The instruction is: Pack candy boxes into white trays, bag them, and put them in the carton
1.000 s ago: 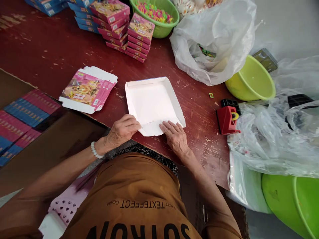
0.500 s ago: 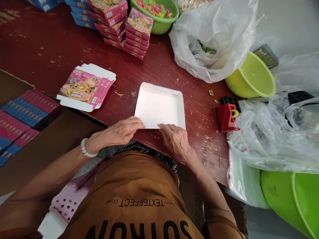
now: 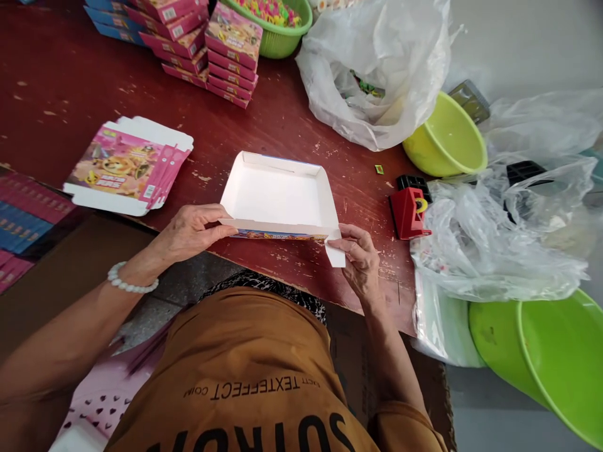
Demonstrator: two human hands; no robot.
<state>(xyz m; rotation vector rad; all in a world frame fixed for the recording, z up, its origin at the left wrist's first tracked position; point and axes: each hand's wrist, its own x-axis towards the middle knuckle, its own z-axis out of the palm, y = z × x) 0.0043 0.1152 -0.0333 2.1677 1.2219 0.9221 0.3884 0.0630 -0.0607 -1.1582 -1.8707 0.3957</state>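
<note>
A white cardboard box tray (image 3: pixel 277 194) lies open on the dark red table (image 3: pixel 70 81), its near wall folded up and showing a printed strip. My left hand (image 3: pixel 191 232) pinches the tray's near left corner. My right hand (image 3: pixel 360 260) grips the white flap at the near right corner. A flat pink unfolded box blank (image 3: pixel 125 163) lies to the left of the tray.
Stacks of finished pink and blue boxes (image 3: pixel 207 47) stand at the back beside a green basket (image 3: pixel 276 28) of small coloured pieces. A clear plastic bag (image 3: pixel 377 69), a yellow-green bowl (image 3: pixel 445 138), a red block (image 3: pixel 407 210) and more bags sit to the right. Green tubs (image 3: pixel 541 351) are at lower right.
The near wall of the tray has been folded upright; both hands moved from pressing the flap flat to holding its two near corners. The view shifted slightly left.
</note>
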